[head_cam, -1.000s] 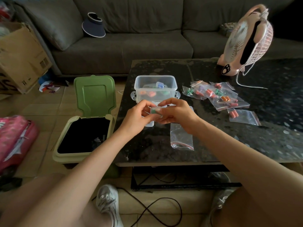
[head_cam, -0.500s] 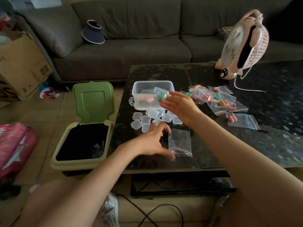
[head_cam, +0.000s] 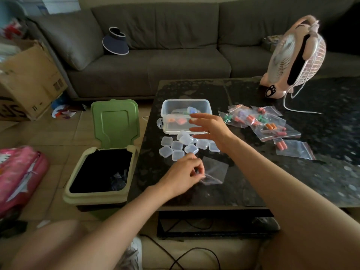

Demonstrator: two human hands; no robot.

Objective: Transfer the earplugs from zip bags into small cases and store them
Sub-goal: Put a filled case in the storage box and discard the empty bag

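On the dark table my left hand point(head_cam: 185, 175) pinches the edge of an empty clear zip bag point(head_cam: 215, 171) lying near the front. My right hand point(head_cam: 211, 129) hovers open, fingers spread, beside the clear storage box point(head_cam: 186, 106), which holds filled small cases with orange, blue and green earplugs. Several empty clear small cases point(head_cam: 177, 146) lie in a cluster in front of the box. To the right, several zip bags of coloured earplugs point(head_cam: 259, 121) are piled, and one bag with red earplugs point(head_cam: 292, 148) lies apart.
A green bin point(head_cam: 101, 172) with its lid up stands on the floor left of the table. A pink fan point(head_cam: 294, 59) stands at the table's back right with its cord point(head_cam: 298, 110) trailing. A sofa sits behind, a cardboard box point(head_cam: 29, 80) at left.
My hands parted: the right one carried the filled case to the storage box and let it go there. The left one dropped to the empty zip bag and took hold of its edge.
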